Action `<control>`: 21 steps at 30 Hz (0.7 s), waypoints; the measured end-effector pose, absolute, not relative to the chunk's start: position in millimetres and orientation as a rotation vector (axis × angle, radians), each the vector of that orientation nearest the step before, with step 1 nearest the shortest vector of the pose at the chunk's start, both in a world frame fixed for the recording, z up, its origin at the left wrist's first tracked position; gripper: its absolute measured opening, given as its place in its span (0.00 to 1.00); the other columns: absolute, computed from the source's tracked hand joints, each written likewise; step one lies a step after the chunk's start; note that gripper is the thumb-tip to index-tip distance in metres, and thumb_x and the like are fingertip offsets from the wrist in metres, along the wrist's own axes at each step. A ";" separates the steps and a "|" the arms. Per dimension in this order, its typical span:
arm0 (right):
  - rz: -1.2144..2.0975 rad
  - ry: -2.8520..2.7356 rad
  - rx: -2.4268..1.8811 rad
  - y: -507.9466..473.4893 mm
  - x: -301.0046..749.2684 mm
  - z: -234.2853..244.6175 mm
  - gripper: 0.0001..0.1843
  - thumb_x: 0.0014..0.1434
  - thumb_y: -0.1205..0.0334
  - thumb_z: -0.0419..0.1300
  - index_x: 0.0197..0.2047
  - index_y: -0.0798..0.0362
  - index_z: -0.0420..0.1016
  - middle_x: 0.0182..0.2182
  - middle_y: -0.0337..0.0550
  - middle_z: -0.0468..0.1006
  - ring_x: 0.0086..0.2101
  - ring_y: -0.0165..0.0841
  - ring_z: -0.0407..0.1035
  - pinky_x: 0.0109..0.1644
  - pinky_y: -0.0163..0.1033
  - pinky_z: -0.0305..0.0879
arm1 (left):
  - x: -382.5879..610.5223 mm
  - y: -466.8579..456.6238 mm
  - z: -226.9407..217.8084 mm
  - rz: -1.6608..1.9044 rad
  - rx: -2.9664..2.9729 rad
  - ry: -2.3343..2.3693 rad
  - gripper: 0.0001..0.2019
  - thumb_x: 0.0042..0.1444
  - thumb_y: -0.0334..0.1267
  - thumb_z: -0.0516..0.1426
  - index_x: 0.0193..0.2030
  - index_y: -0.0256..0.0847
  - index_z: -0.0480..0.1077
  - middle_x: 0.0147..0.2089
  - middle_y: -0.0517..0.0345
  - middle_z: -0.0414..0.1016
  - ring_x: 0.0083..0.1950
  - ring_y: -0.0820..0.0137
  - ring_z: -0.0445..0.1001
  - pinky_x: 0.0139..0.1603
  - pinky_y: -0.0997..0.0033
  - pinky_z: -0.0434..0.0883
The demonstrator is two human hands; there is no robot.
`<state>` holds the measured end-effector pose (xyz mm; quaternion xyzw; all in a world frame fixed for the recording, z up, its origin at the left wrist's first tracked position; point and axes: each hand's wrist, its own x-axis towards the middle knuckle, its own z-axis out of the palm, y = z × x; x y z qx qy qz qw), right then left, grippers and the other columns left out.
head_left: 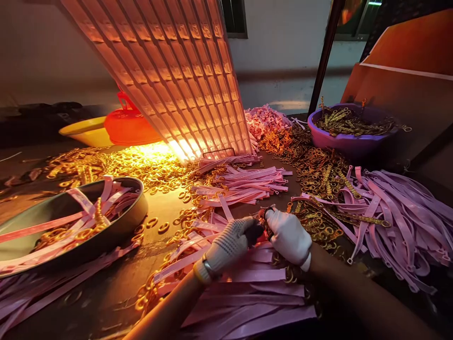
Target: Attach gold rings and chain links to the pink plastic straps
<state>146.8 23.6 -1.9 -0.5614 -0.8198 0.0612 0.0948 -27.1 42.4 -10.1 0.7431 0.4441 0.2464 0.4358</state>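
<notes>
My left hand [228, 245], in a dotted white glove with dark fingertips, is closed in a pinch at the centre of the head view. Close against its fingertips, my right hand [288, 236] in a plain white glove is also closed. A small dark reddish piece shows between the two, too hidden to name. Under my hands lie pink straps [247, 302] in a loose heap. More pink straps [251, 182] with small end loops are stacked just beyond. Short gold chain pieces [318, 219] with rings lie beside my right hand.
A ribbed translucent panel [166, 71] leans over a brightly lit pile of gold rings [141, 160]. A dark round pan [141, 205] at left holds straps and gold pieces. A purple basin [339, 141] of chains stands back right, above a strap heap [399, 222].
</notes>
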 end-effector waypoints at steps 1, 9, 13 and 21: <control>0.199 -2.441 -1.646 23.7 148.0 1.6 0.16 0.59 0.76 0.51 0.48 0.56 0.70 0.42 0.51 0.79 0.42 0.39 0.74 0.43 0.38 0.64 | -28.2 41.9 -9.9 0.625 1.806 1.131 0.15 0.63 0.44 0.53 0.28 0.39 0.71 0.25 0.59 0.72 0.26 0.72 0.63 0.28 0.73 0.60; 0.200 -2.555 -1.705 24.9 146.1 16.9 0.13 0.59 0.69 0.56 0.47 0.54 0.69 0.38 0.51 0.82 0.37 0.42 0.77 0.36 0.39 0.64 | -25.2 26.6 -10.6 0.849 1.780 1.251 0.16 0.62 0.45 0.54 0.29 0.40 0.75 0.27 0.58 0.75 0.29 0.70 0.68 0.30 0.73 0.63; 0.060 -2.678 -1.651 27.2 138.8 11.5 0.10 0.60 0.65 0.56 0.45 0.57 0.68 0.33 0.53 0.81 0.33 0.43 0.77 0.32 0.40 0.66 | -26.1 23.8 -13.8 0.879 1.816 1.293 0.14 0.61 0.43 0.54 0.27 0.40 0.73 0.26 0.59 0.75 0.28 0.70 0.68 0.31 0.73 0.64; -0.003 -2.826 -1.439 39.5 138.8 13.2 0.10 0.59 0.60 0.57 0.43 0.56 0.69 0.34 0.51 0.81 0.32 0.45 0.78 0.29 0.40 0.65 | -33.6 42.3 -10.4 0.748 2.000 1.158 0.12 0.60 0.39 0.51 0.30 0.39 0.73 0.32 0.56 0.79 0.31 0.69 0.73 0.35 0.72 0.70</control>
